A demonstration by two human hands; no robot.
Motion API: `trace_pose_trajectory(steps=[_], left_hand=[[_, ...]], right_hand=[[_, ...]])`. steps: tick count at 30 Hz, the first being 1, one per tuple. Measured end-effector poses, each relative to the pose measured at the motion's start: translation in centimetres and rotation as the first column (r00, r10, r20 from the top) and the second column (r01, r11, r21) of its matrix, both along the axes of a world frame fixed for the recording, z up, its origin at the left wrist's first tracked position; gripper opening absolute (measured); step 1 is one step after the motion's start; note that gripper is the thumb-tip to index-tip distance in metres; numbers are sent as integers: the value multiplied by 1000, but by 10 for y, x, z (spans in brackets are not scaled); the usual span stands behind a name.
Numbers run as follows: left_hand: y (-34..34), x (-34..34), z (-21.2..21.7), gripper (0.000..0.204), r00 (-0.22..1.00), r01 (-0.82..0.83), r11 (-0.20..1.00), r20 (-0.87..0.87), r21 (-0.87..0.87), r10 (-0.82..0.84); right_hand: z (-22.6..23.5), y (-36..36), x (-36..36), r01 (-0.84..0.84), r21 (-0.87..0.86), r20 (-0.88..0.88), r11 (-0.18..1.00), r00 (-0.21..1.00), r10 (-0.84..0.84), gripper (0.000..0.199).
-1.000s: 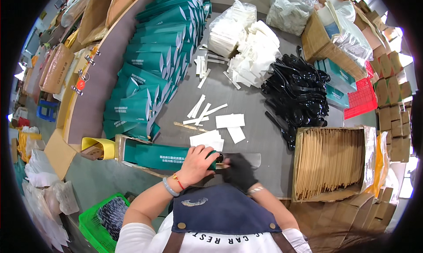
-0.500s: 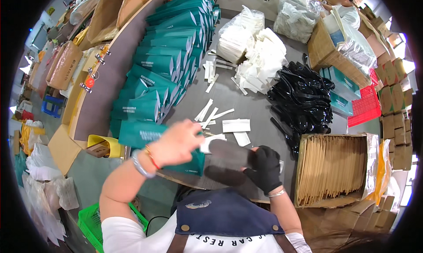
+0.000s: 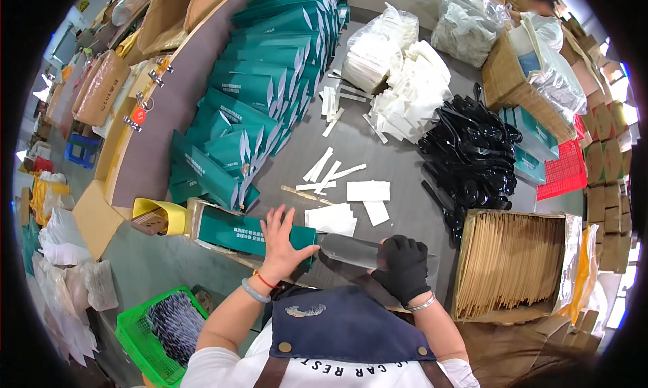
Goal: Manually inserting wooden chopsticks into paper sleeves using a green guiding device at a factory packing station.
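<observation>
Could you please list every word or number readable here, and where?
I won't copy wording, but print shows here:
Green packet under left hand: white lines.
White shirt: dark letters.
Brown package: dark characters.
Far grey panel: dark number.
Stacked green packets: print too small to read.

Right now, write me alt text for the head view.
A bare left hand is spread over a teal packet; the black-gloved right hand grips a dark, round-ended strip. On the table beyond lie more teal packets, white papers and black utensils.
</observation>
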State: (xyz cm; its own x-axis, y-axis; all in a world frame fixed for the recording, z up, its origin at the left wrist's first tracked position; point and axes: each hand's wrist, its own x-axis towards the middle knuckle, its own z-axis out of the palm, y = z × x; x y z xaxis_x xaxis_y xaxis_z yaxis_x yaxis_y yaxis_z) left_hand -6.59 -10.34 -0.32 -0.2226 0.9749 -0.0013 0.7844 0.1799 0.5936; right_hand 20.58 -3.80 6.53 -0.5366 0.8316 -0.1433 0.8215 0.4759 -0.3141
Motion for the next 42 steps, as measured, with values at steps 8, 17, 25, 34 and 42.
trace_pose_trajectory(steps=[8,17,25,34,42], left_hand=[[8,1,14,86,999,36,996,17,-82,-35],[118,0,-10,24,994,21,999,-112,34,-17],[129,-8,-11,12,995,24,998,-96,66,-17],[145,61,-16,21,953,294,938,-135,181,-273],[132,44,-2,21,932,363,921,-30,143,-362]], right_hand=[[-41,-8,-58,-98,-48,-122,994,988,92,60],[-49,15,82,471,277,-341,838,863,-373,35],[-63,-25,286,920,199,-192,336,373,-908,27],[-98,-38,322,869,402,-69,288,343,-937,33],[-25,27,103,816,-88,-485,571,466,-740,17]])
